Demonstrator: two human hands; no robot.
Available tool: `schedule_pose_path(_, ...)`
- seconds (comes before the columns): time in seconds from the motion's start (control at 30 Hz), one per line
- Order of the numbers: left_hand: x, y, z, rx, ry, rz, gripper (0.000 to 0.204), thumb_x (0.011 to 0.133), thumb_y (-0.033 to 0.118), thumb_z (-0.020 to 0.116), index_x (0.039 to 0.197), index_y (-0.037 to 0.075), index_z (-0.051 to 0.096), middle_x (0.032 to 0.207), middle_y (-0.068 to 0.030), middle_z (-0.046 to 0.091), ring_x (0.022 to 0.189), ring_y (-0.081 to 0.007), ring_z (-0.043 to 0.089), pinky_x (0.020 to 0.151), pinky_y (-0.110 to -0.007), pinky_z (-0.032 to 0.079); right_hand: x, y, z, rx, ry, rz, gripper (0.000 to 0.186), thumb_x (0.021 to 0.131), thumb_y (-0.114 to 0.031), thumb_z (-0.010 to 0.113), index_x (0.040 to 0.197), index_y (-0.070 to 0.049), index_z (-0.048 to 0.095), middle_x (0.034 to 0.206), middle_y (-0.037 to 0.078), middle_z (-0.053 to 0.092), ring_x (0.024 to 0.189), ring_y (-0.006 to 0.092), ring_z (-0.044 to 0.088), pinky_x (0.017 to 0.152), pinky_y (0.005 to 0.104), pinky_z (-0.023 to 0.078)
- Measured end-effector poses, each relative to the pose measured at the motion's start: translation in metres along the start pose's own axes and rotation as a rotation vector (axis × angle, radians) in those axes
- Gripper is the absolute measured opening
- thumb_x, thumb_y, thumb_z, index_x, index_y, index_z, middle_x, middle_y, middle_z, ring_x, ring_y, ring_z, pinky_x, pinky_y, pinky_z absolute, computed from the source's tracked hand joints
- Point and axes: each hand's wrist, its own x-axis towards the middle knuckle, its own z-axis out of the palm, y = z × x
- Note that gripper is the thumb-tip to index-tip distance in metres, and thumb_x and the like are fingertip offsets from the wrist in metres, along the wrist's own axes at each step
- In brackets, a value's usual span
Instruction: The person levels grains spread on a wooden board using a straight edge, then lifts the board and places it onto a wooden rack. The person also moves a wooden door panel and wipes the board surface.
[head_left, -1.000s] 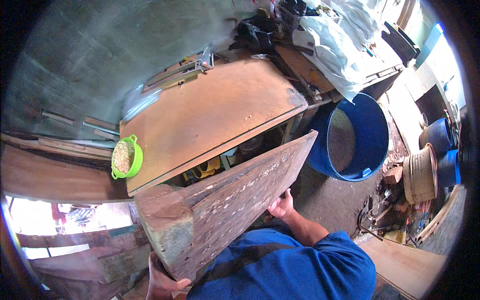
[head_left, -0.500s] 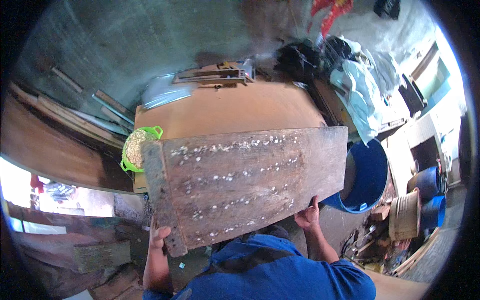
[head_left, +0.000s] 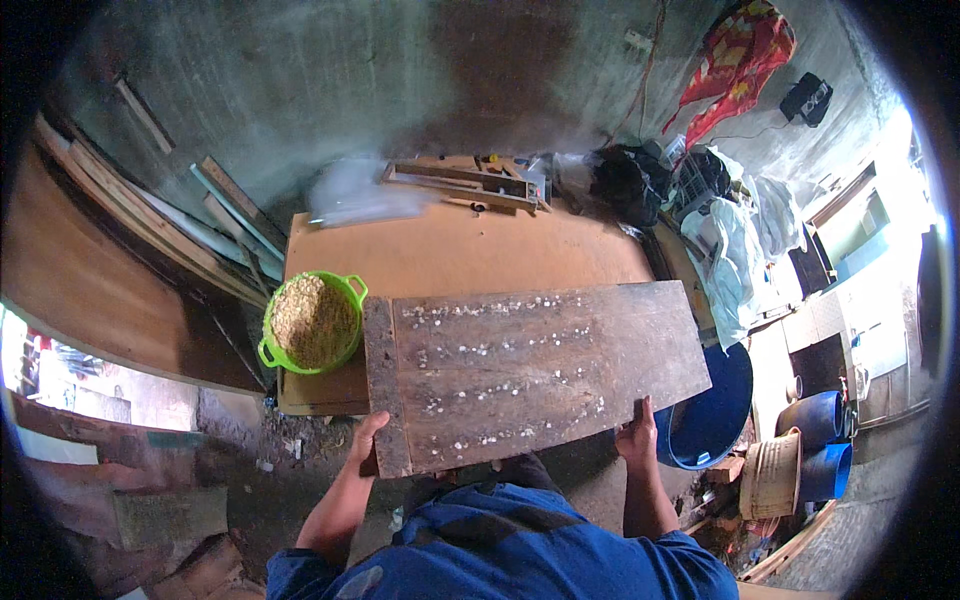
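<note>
A worn, dark wooden board [head_left: 500, 375] with rows of small white bits across it spans the space before me. A crosswise batten [head_left: 388, 390] runs along its left end. My left hand [head_left: 369, 440] is closed on the near left corner. Under the near edge, toward the right, my right hand [head_left: 637, 438] grips with its thumb showing on top. The board's far part lies over the front of a tan table [head_left: 470, 250]; whether it rests there I cannot tell. Left of the board stands a green colander [head_left: 352, 288] full of pale, small pieces [head_left: 313, 320].
A wooden frame [head_left: 460, 188] and clear plastic sheeting [head_left: 360, 195] lie at the table's back. Bags [head_left: 725, 240] are heaped at the right. A blue barrel [head_left: 735, 400] stands below the board's right end, near a tan tub [head_left: 772, 475]. Planks [head_left: 150, 225] lean at the left.
The board has come down and levelled out, shifting right of the colander, which now shows almost whole. Both hands keep hold of it. The view has tilted upward, showing more wall.
</note>
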Motion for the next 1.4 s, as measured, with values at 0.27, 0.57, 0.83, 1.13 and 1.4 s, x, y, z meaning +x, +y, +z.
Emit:
schedule_pose_path(0.27, 0.047, -0.019, -0.032, 0.017, 0.02, 0.02, 0.046, 0.087, 0.032, 0.067, 0.121, 0.002, 0.064, 0.105, -0.0136, 0.073, 0.091, -0.0288, 0.073, 0.082, -0.045, 0.06, 0.013, -0.025, 0.04, 0.058, -0.011, 0.033, 0.029, 0.098, -0.048, 0.066, 0.105, -0.02, 0.065, 0.089, -0.007, 0.063, 0.071, 0.0133, 0.051, 0.062, 0.0335, 0.042)
schedule_pose_path(0.57, 0.065, -0.007, -0.085, 0.152, 0.058, 0.093, 0.059, 0.084, 0.034, 0.067, 0.133, 0.003, 0.057, 0.118, -0.0152, 0.069, 0.103, -0.0336, 0.07, 0.091, -0.047, 0.057, 0.042, -0.021, 0.06, 0.032, -0.033, 0.025, 0.031, 0.097, -0.04, 0.071, 0.107, -0.014, 0.059, 0.098, 0.0, 0.064, 0.067, 0.0137, 0.057, 0.06, 0.0315, 0.053)
schedule_pose_path(0.83, 0.062, 0.007, -0.055, 0.146, 0.078, 0.136, 0.061, 0.086, 0.036, 0.064, 0.135, 0.002, 0.055, 0.123, -0.0155, 0.067, 0.11, -0.0345, 0.067, 0.097, -0.05, 0.054, 0.053, -0.008, 0.058, 0.09, -0.055, 0.096, 0.034, 0.095, -0.038, 0.074, 0.109, -0.012, 0.058, 0.094, -0.001, 0.063, 0.07, 0.0117, 0.055, 0.058, 0.0334, 0.054)
schedule_pose_path(1.13, 0.092, 0.016, -0.04, 0.423, 0.336, 0.123, 0.066, 0.088, 0.046, 0.067, 0.138, 0.004, 0.056, 0.125, -0.0144, 0.067, 0.109, -0.0349, 0.067, 0.096, -0.051, 0.054, 0.074, -0.017, 0.075, 0.085, -0.003, 0.08, 0.037, 0.098, -0.032, 0.071, 0.113, -0.007, 0.048, 0.088, 0.002, 0.058, 0.063, 0.0134, 0.055, 0.057, 0.0325, 0.053)
schedule_pose_path(1.4, 0.099, 0.024, -0.029, 0.544, 0.505, -0.045, 0.067, 0.084, 0.043, 0.076, 0.135, 0.004, 0.059, 0.125, -0.0143, 0.068, 0.109, -0.033, 0.067, 0.097, -0.046, 0.052, 0.072, -0.015, 0.071, 0.111, -0.078, 0.145, 0.029, 0.1, -0.038, 0.068, 0.099, -0.011, 0.057, 0.086, -0.001, 0.06, 0.061, 0.0144, 0.052, 0.059, 0.0356, 0.049)
